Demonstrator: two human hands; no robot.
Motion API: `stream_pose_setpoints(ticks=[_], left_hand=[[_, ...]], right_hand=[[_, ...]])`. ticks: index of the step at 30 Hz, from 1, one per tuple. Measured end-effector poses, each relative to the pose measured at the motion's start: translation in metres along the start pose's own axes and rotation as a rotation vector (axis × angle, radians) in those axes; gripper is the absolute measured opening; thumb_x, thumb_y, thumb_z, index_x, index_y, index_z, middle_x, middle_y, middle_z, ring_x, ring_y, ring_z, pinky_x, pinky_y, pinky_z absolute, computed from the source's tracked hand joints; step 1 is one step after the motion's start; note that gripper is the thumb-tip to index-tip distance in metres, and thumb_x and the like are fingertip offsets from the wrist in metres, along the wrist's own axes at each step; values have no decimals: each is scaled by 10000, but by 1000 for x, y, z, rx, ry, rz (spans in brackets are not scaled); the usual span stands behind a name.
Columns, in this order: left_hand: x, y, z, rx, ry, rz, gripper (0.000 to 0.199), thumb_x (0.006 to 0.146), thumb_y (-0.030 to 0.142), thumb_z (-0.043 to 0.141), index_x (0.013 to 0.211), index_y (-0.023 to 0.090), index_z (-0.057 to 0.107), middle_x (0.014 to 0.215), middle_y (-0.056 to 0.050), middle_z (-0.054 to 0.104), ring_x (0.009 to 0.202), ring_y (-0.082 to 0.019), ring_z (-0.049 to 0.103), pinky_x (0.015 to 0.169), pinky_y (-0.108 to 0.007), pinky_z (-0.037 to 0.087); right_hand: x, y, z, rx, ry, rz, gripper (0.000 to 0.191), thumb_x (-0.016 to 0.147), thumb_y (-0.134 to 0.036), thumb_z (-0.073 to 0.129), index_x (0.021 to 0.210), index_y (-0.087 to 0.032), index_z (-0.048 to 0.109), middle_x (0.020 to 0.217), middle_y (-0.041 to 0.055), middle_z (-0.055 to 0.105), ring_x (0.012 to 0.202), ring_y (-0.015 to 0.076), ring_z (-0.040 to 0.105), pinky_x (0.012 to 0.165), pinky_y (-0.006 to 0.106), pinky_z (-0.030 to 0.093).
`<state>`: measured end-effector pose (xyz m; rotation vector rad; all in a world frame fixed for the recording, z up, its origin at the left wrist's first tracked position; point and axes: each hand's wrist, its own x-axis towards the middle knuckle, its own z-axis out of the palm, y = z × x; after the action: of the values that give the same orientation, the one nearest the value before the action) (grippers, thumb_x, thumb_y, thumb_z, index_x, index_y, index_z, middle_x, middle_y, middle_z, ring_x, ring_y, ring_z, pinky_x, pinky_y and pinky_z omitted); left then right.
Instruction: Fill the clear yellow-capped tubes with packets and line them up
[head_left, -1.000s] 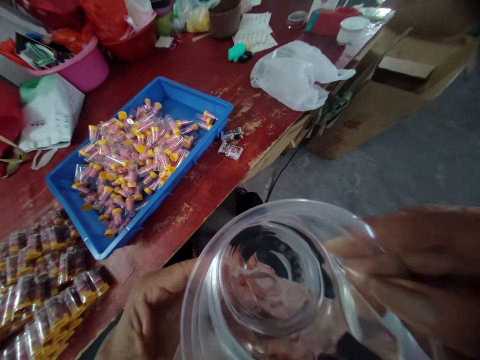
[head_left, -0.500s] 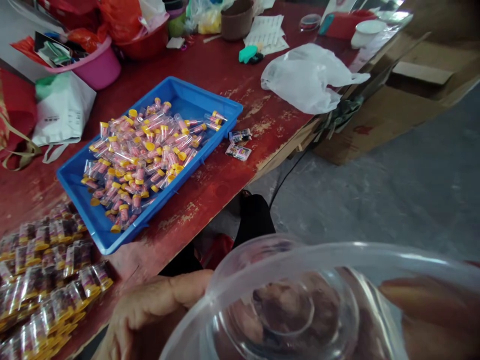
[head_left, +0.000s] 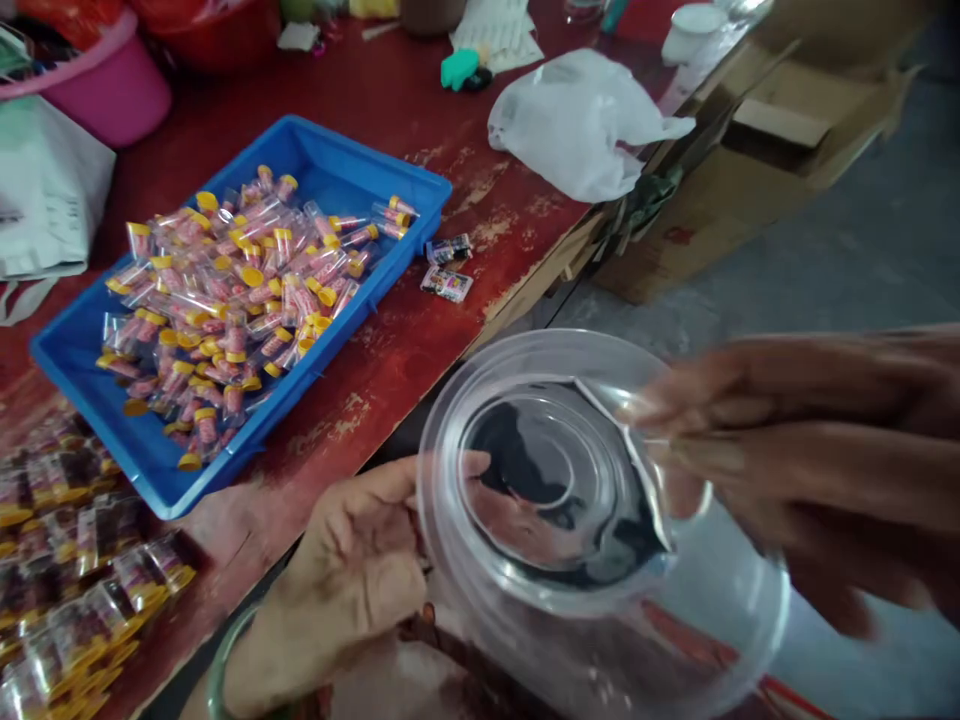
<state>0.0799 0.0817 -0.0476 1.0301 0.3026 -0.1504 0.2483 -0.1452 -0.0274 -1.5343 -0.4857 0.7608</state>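
A clear round plastic container (head_left: 555, 590) is tilted in front of me, above the floor beside the table. My left hand (head_left: 367, 560), with a pale green bangle at the wrist, is wrapped round its left side, the thumb on the rim. Blurred by motion, my right hand (head_left: 795, 450) pinches a shiny, thin dark-and-clear piece (head_left: 630, 470) at the container's right side. What that piece is cannot be made out. To the left, a blue tray (head_left: 300, 385) holds several small clear tubes (head_left: 255, 270) with yellow caps and pink contents.
Rows of dark packed tubes (head_left: 67, 590) lie at the lower left of the red table (head_left: 360, 420). Two small sachets (head_left: 448, 283) are beside the tray. A white plastic bag (head_left: 577, 125) rests at the table's edge, near a cardboard box (head_left: 690, 220). A pink basin (head_left: 112, 85) stands upper left.
The container has moved up and further into view and is tilted differently. My right hand now shows clearly in front of its right side, holding the shiny piece. The view has shifted right and down.
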Motion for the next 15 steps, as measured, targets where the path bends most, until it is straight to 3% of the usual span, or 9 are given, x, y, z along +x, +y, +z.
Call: stream_pose_setpoints(ticks=[2, 4, 7, 9, 11, 15], left_hand=[[14, -5, 1, -32, -37, 58, 634, 748, 608, 662, 1240, 212, 611, 1168, -137, 671, 978, -314, 668, 811, -432, 544], [23, -13, -4, -4, 12, 114, 614, 798, 594, 616, 1265, 196, 588, 1184, -147, 663, 938, -273, 675, 833, -417, 533], [28, -31, -25, 102, 80, 40, 529, 805, 489, 668, 1233, 183, 608, 1149, -151, 680, 905, -230, 679, 837, -385, 529], [26, -51, -48, 201, 111, -83, 514, 775, 479, 698, 1184, 174, 634, 1141, -151, 686, 926, -241, 680, 832, -388, 536], [19, -77, -80, 385, 231, -139, 536, 776, 508, 675, 1182, 160, 633, 1136, -154, 691, 958, -263, 680, 836, -399, 545], [-10, -146, -157, 1108, 671, 49, 474, 819, 542, 555, 1063, 158, 687, 1047, -153, 722, 932, -300, 695, 812, -423, 570]], right_hand=[[20, -9, 2, -12, 32, 18, 167, 721, -294, 769, 874, -234, 739, 475, 6, 600, 214, 122, 399, 172, 247, 370], [36, -13, 0, 26, 107, -21, 161, 675, -267, 774, 817, -197, 743, 590, 53, 667, 229, 93, 378, 177, 241, 363], [58, -12, -12, 83, 227, -84, 173, 589, -213, 741, 747, -143, 741, 621, 92, 674, 261, 69, 358, 203, 235, 358], [78, -9, -24, 102, 301, -115, 171, 535, -176, 710, 692, -112, 729, 592, 98, 660, 273, 59, 351, 226, 231, 359], [104, -3, -38, 112, 385, -148, 128, 532, -127, 678, 652, -95, 708, 565, 97, 648, 284, 56, 353, 245, 226, 353], [172, 9, -66, 105, 574, -236, 82, 627, -19, 630, 588, -90, 645, 459, 47, 571, 315, 59, 377, 295, 219, 354]])
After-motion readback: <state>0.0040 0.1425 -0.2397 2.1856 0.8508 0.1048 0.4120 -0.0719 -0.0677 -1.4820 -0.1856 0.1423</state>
